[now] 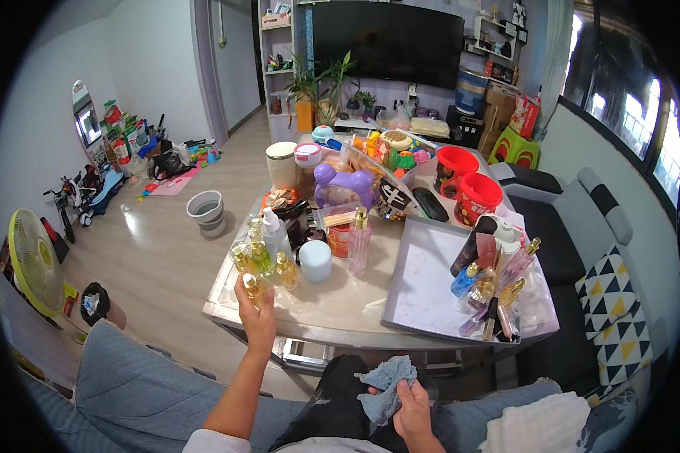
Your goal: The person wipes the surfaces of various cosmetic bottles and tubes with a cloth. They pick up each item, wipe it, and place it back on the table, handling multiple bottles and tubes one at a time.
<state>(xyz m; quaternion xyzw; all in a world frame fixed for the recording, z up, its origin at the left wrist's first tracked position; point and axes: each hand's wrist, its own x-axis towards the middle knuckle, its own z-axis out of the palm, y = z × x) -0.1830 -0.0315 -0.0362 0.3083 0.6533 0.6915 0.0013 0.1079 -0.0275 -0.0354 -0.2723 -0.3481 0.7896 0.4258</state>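
Observation:
My left hand [258, 318] grips a small gold-capped perfume bottle [251, 288] at the table's [329, 298] near left corner, among other bottles [261, 258] and a white spray bottle [275, 235]. My right hand [412, 411] holds a crumpled grey-blue cloth [381, 381] over my lap. A white jar [316, 261] and a pink bottle [360, 245] stand right of my left hand. On the right, a white tray [412, 279] holds several cosmetic bottles [485, 283] at its right side.
Behind are toys [397, 155], a purple container [344, 186] and red buckets [478, 199]. A grey sofa [128, 377] is under me, a black sofa [548, 234] at right. A bucket [205, 213], fan [36, 263] and bin [97, 306] stand at left.

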